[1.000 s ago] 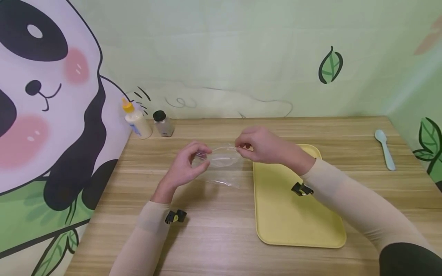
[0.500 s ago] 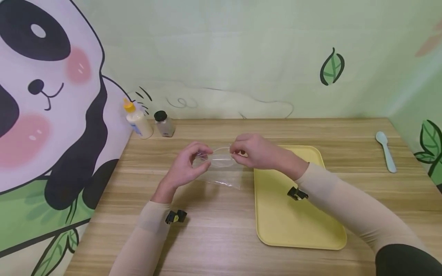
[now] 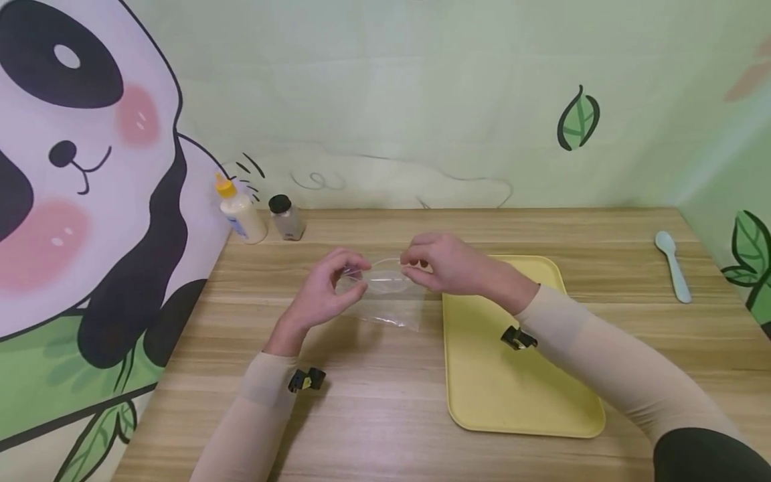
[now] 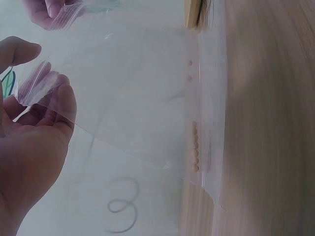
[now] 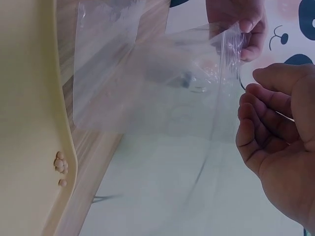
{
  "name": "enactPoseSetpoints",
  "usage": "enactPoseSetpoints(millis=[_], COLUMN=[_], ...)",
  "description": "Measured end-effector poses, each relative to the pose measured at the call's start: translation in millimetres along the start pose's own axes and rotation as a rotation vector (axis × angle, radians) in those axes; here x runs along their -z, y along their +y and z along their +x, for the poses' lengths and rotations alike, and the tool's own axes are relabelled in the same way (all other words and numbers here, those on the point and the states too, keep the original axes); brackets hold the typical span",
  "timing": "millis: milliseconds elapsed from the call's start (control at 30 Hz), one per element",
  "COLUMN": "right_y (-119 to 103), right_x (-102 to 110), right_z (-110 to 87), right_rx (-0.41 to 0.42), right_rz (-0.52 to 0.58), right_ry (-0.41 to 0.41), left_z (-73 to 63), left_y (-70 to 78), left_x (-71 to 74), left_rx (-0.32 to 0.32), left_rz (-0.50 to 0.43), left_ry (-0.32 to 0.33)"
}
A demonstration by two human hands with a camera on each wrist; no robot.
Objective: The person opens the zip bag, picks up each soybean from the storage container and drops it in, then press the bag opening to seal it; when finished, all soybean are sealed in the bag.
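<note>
A clear plastic zip bag [image 3: 391, 301] stands upright over the table, left of the tray. My left hand [image 3: 328, 288] holds its left side near the mouth, fingers and thumb curled around the edge. At the mouth's other side, my right hand [image 3: 448, 264] pinches the rim. The left wrist view shows both hands at the zip strip, with the thumb of the left hand [image 4: 34, 147] apart from its fingers. Several small tan round pieces [image 4: 195, 147] line up low along the bag there.
A yellow tray [image 3: 518, 388] lies beneath the right forearm; small tan pieces [image 5: 60, 164] show by its rim in the right wrist view. A light blue spoon [image 3: 674, 268] lies far right. A white bottle with a yellow nozzle [image 3: 243, 217] and a black-capped jar [image 3: 288, 221] stand back left.
Over the last second my right hand has shifted slightly left and toward me along the bag's mouth, mostly in the first half. My left hand has stayed in place.
</note>
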State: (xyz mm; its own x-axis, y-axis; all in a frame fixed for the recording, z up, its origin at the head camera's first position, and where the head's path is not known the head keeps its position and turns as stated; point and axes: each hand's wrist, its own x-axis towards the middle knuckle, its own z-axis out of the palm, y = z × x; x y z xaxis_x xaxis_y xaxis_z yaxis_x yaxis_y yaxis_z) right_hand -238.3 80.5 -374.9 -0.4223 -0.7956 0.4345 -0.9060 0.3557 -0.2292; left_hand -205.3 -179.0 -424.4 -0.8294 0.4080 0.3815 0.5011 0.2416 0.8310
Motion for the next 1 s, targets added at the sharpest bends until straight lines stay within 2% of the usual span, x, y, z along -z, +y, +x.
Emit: enactPoseSetpoints(millis=[267,467,533,567,767,800,1000], right_y=[7,14,16,17,27,29,40], right_x=[9,12,13,13,15,14,13], right_z=[-4.9,-12.5,-15.1,-16.5,-24.3,-25.4,-32.5], right_rx=[-0.032,-0.070,-0.091,-0.102,-0.174,-0.182,-0.228], right_rz=[0.004,0.009,0.004,0.003,0.006,0.008,0.010], right_ry=[0.025,0.036,0.034,0.033,0.012,0.009,0.001], left_z=[-0.3,-1.0,-1.2,-1.0,-0.4,-0.6,-1.0], left_y=[0.9,2.4,2.2,6.8,4.2,-0.7,0.1], left_x=[0.4,-0.5,-0.6,-0.7,-0.2,0.0,0.3], left_rx=[0.008,0.037,0.027,0.032,0.012,0.004,0.006], left_rz=[-0.001,0.016,0.014,0.015,0.018,0.017,0.020], left_ry=[0.005,0.000,-0.001,-0.003,-0.008,-0.007,-0.005])
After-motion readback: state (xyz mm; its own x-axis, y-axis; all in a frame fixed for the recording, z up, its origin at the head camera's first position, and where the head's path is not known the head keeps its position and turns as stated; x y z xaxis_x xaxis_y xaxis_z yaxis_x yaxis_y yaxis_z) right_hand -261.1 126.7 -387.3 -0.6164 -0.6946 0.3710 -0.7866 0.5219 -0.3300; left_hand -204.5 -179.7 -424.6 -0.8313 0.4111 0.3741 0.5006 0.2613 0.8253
